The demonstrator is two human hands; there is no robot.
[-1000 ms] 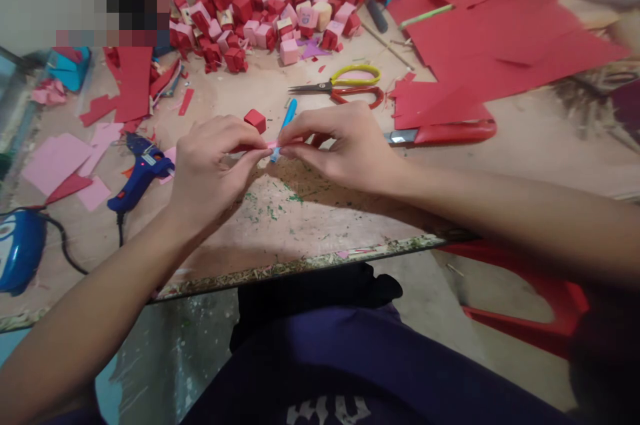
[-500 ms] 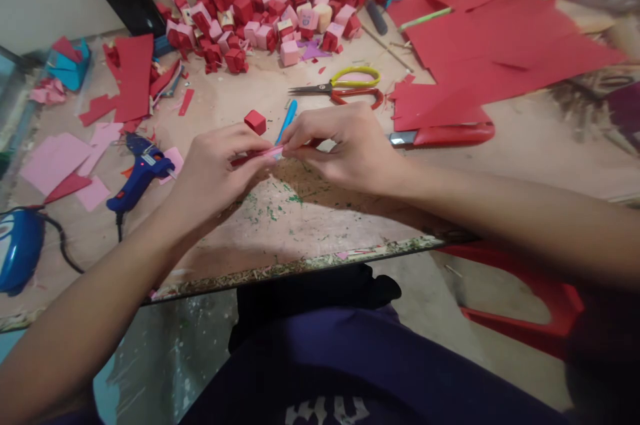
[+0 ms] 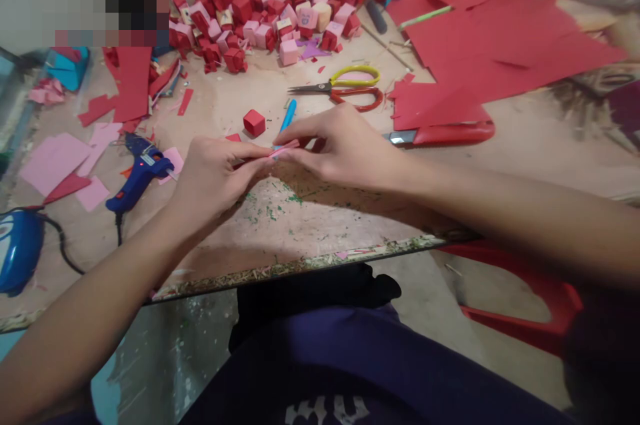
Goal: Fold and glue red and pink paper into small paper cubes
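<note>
Between my two hands is a small folded strip of pink and red paper (image 3: 286, 149), held over the near middle of the table. My left hand (image 3: 215, 168) pinches its left end between thumb and fingertips. My right hand (image 3: 340, 151) has its thumb and fingers closed on the right end, and the fingertips of both hands nearly meet. A blue stick-like tool, possibly a pen (image 3: 289, 115), lies just beyond them. Behind my left fingers sits a red paper cube (image 3: 254, 122). Open-bladed or not I cannot tell, scissors (image 3: 345, 87) with yellow and red handles lie farther back.
A heap of red and pink paper cubes (image 3: 240, 25) fills the back. Red sheets (image 3: 500, 45) and a red-handled cutter (image 3: 450, 134) lie right. A blue glue gun (image 3: 140, 171) with a cord and pink paper pieces (image 3: 55, 161) lie left. The table's near edge (image 3: 300, 263) is rough.
My fingers have shifted slightly along the folded paper, and more of its reddish edge shows at my right fingertips. A red scrap now shows behind my left fingers.
</note>
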